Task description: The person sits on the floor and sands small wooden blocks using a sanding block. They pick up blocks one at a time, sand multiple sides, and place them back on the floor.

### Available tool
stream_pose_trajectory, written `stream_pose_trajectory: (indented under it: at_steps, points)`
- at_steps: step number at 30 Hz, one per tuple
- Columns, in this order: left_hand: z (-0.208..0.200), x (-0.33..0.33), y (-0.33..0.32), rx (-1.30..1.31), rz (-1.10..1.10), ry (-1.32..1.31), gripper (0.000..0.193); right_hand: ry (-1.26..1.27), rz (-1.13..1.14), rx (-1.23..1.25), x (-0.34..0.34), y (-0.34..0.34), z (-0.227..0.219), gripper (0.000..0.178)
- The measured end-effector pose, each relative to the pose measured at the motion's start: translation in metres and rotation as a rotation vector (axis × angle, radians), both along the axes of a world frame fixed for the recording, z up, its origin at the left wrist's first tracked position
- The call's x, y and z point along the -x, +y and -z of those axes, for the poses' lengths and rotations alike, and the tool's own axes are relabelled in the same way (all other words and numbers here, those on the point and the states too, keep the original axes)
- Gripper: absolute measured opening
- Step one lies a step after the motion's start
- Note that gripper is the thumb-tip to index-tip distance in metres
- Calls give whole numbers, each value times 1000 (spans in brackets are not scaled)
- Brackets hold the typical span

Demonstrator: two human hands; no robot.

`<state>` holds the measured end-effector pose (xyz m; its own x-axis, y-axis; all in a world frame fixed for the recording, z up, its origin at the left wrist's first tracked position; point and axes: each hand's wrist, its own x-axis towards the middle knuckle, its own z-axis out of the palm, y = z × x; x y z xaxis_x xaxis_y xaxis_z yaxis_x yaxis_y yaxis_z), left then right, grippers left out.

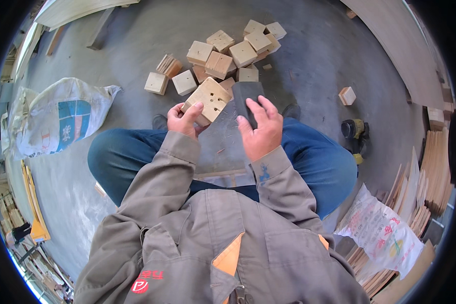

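The left hand [185, 120] has its grip pinching a wooden block [208, 96] (stiff, light, I'd guess; best held by opposite sides); the right hand [261, 126] clasps a dark block [245, 90].

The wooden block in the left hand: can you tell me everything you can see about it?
The wooden block is pale, yellowish and boxy, with flat faces. Several dark holes dot its upward face, mostly toward the right. It is held at a slant in the left hand, the thumb on its upward face near one edge. A pile of loose wooden blocks lies beyond it.
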<state>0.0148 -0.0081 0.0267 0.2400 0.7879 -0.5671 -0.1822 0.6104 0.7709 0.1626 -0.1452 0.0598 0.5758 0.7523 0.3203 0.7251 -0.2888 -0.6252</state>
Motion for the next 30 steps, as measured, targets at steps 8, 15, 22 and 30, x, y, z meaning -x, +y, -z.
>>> stream_pose_trajectory:
  at_steps: [8,15,22,30]
  points:
    - [1,-3,-1,-1,104,42,67,-74,-60,-34,8,2,-2,46]
    - [1,2,2,30,168,-122,72,-65,25,-77,-11,-4,-10,48]
    - [6,9,8,87,330,-254,64,70,140,-22,-29,-2,-3,51]
    - [11,8,6,256,371,-455,71,1000,37,-297,-25,-2,-2,46]
